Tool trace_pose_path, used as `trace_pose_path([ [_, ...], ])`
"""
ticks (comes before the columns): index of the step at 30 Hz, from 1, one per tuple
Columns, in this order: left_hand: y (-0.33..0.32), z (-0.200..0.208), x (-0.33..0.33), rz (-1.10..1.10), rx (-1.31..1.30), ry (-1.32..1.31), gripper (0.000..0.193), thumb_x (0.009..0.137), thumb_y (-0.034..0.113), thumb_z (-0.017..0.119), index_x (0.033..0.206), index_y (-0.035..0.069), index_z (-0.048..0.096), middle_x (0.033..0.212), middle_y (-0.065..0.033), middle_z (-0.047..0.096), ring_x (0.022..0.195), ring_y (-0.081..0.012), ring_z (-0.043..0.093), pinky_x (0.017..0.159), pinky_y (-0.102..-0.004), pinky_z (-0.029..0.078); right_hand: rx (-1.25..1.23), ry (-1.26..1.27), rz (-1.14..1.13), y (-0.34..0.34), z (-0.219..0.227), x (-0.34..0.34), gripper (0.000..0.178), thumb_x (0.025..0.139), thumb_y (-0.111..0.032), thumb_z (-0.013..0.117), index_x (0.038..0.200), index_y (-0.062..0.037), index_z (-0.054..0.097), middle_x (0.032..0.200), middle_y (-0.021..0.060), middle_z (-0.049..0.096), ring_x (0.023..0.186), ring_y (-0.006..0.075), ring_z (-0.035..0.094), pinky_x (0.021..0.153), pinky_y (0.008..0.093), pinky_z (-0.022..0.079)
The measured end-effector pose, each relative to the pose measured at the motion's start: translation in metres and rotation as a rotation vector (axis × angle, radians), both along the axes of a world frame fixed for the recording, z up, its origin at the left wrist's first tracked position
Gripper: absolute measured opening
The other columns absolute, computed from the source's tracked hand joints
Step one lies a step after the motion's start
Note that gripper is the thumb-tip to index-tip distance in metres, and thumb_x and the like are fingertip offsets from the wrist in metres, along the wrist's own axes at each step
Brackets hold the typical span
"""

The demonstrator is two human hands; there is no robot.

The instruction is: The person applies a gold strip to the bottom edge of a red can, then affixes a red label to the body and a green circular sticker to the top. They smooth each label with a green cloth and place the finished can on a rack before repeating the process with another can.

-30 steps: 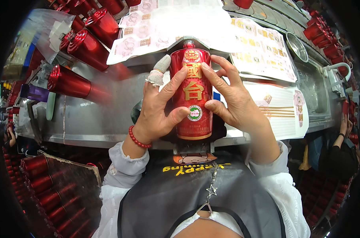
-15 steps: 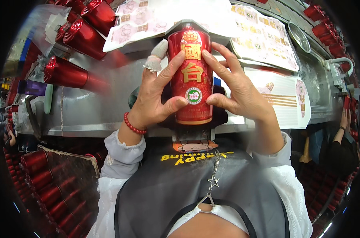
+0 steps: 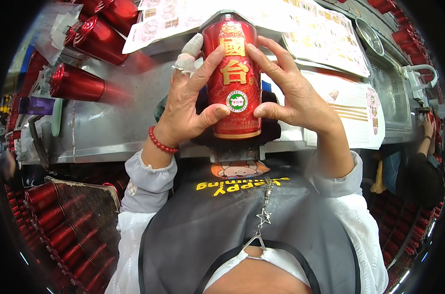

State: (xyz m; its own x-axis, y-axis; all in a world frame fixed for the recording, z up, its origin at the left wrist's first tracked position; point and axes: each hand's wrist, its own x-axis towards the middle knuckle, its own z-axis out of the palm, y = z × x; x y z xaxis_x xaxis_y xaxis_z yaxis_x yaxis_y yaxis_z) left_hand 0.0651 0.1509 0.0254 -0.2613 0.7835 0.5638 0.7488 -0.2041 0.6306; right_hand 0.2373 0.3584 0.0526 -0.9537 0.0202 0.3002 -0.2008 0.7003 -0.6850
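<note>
In the head view, the red bottle (image 3: pixel 236 88) is at the middle of the near edge of the steel worktop (image 3: pixel 114 117), its neck pointing across the worktop and its gold-lettered front facing up. Compared with a second ago, the whole scene sits higher in view, which probably owes much to the head tipping, but both thumbs have also come lower on the bottle: they were level with the round green-and-white seal or above it, and now rest beside its lower part. This suggests that the hands are being worked along the front rather than lifted away. The left hand (image 3: pixel 185 100) and right hand (image 3: pixel 303 100) flank the bottle, fingers spread, thumb and index tips against its front near each side; neither is pinching anything, and how hard they press cannot be told. A left finger wears a pale fabric cover (image 3: pixel 187 53). Printed sheets (image 3: pixel 350 115) lie on the worktop's right part, more red bottles (image 3: pixel 78 82) on its left, and a round metal dish (image 3: pixel 369 36) at its far right.
</note>
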Motion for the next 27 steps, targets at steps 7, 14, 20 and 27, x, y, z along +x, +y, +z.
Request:
trace_pose_path([
  [7,-0.002,0.002,0.003,0.026,-0.011,-0.016,0.094,0.086,0.07,0.066,0.156,0.011,0.044,0.161,-0.0281,0.028,0.147,-0.0436,0.033,0.12,-0.0503,0.028,-0.053,-0.017,0.021,-0.002,0.006,-0.001,0.106,0.077,-0.062,0.078,0.161,-0.014,0.035,0.163,0.0219,0.022,0.15,0.0417,0.03,0.119,0.0514,0.034],
  [14,-0.001,-0.006,0.014,-0.02,-0.043,-0.4,0.089,0.104,0.054,0.051,0.163,-0.001,0.014,0.168,-0.021,0.019,0.156,-0.0326,0.019,0.126,-0.0432,0.016,-0.064,-0.059,-0.005,-0.004,0.008,0.002,0.109,0.075,-0.063,0.079,0.161,-0.0141,0.034,0.164,0.022,0.021,0.148,0.0412,0.034,0.117,0.0527,0.037],
  [20,0.0,-0.005,0.014,-0.008,-0.029,-0.423,0.086,0.104,0.049,0.053,0.162,-0.002,0.016,0.167,-0.0209,0.022,0.154,-0.0319,0.023,0.125,-0.0431,0.019,-0.075,0.02,0.024,-0.002,0.006,-0.001,0.1,0.079,-0.044,0.086,0.161,-0.0177,0.035,0.162,0.0245,0.022,0.143,0.0448,0.04,0.113,0.0497,0.041],
  [27,0.016,0.008,0.012,0.198,0.105,-0.309,0.069,0.103,0.036,0.06,0.152,-0.006,0.036,0.152,-0.0234,0.045,0.14,-0.0323,0.045,0.118,-0.0427,0.033,-0.034,-0.001,-0.044,-0.003,0.02,0.0,0.088,0.085,-0.036,0.082,0.159,-0.0187,0.038,0.16,0.0263,0.025,0.139,0.0454,0.045,0.108,0.0472,0.046],
])
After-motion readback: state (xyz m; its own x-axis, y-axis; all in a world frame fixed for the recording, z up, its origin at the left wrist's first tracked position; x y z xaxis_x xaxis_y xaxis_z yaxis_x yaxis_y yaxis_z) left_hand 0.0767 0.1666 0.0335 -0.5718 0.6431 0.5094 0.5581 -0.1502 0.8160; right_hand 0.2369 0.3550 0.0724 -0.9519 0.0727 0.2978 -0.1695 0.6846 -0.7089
